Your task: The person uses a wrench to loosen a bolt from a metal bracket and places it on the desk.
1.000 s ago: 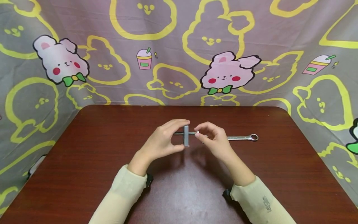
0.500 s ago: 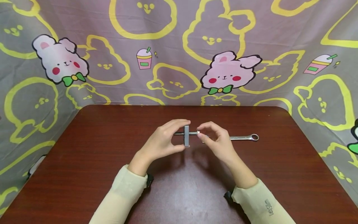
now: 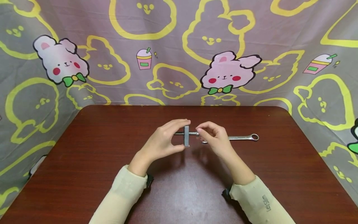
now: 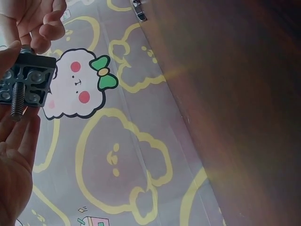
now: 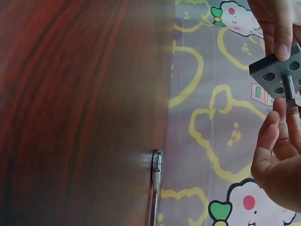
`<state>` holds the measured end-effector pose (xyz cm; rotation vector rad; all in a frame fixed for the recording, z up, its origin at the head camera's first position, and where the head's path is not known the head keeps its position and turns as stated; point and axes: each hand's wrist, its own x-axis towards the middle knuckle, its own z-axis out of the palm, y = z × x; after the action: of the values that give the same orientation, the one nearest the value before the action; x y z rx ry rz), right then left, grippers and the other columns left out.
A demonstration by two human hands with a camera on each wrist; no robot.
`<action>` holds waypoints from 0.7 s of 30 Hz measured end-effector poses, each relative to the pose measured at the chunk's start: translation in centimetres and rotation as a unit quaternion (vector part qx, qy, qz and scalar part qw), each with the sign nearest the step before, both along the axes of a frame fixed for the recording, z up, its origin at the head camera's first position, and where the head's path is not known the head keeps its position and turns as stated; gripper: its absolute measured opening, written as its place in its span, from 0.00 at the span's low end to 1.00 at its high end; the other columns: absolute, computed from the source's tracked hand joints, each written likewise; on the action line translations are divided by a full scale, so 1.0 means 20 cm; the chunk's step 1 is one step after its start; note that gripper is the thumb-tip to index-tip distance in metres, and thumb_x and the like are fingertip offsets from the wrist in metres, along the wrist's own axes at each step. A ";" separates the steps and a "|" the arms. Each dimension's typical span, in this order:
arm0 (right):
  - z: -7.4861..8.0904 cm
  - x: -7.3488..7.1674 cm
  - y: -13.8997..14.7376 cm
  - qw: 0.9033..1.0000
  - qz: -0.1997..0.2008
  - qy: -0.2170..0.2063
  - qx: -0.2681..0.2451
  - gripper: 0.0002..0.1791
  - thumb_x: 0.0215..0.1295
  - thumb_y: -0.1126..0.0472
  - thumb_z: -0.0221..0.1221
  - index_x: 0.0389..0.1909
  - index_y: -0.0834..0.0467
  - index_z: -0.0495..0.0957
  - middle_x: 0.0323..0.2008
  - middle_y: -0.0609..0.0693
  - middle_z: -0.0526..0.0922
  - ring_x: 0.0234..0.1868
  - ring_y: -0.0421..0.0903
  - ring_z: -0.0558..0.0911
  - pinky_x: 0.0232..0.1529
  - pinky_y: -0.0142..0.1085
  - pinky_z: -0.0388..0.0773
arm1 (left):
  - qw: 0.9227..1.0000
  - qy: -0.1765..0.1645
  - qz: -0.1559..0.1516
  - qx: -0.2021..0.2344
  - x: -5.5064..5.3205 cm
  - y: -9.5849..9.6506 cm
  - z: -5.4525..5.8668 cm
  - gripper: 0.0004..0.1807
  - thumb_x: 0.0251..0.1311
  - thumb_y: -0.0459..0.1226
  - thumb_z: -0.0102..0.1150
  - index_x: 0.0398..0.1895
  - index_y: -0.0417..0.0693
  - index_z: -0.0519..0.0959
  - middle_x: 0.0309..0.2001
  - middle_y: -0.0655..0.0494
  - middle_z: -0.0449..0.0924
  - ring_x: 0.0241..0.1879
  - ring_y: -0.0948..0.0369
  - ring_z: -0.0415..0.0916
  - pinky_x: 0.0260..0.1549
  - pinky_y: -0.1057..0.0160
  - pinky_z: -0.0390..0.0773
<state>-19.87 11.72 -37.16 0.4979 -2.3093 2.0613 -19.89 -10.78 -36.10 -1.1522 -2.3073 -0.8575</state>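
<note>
Near the middle of the table, my left hand grips a grey square plate by its top and bottom edges. The plate stands upright, raised off the tabletop. A threaded bolt runs sideways through its centre and sticks out on both sides. In the right wrist view, round holes and the bolt's hex head show on the right-hand face. The left wrist view shows the threaded end on the ribbed other face. My right hand pinches the bolt at its head, with its fingers partly hiding it.
A combination wrench lies on the brown table behind my right hand, its ring end to the right and its other end partly covered. A patterned cloth hangs around the table's back and sides.
The right hand shifts slightly right and then back left. Its thumb has rolled upward over the bolt head. The left hand and the plate have stayed in place.
</note>
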 end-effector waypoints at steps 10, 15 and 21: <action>0.00 0.02 0.01 0.999 -0.007 0.032 0.033 0.10 0.62 0.70 0.63 0.44 0.66 0.80 0.36 0.40 0.84 0.37 0.35 0.82 0.38 0.31 0.81 | 1.000 -0.002 0.001 -0.002 0.00 0.00 0.01 0.40 0.43 0.36 0.78 0.64 0.42 0.74 0.61 0.49 0.78 0.60 0.57 0.76 0.56 0.61 0.80; -0.01 0.03 0.01 0.997 0.001 0.072 0.033 0.11 0.59 0.74 0.63 0.43 0.65 0.80 0.41 0.52 0.83 0.39 0.35 0.81 0.41 0.31 0.80 | 1.000 -0.009 0.001 -0.001 0.00 0.00 0.01 0.40 0.43 0.36 0.78 0.64 0.43 0.73 0.61 0.50 0.78 0.59 0.57 0.77 0.55 0.62 0.81; -0.01 0.03 0.02 0.996 0.013 0.083 0.013 0.12 0.61 0.74 0.61 0.47 0.69 0.78 0.41 0.49 0.83 0.40 0.35 0.80 0.39 0.30 0.81 | 1.000 -0.007 -0.001 0.004 0.00 0.01 0.01 0.39 0.43 0.35 0.78 0.63 0.43 0.74 0.60 0.50 0.78 0.59 0.58 0.77 0.55 0.62 0.81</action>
<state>-19.26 12.22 -37.36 0.6753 -2.2497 1.9213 -19.91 -10.66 -35.92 -1.1473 -2.3124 -0.8787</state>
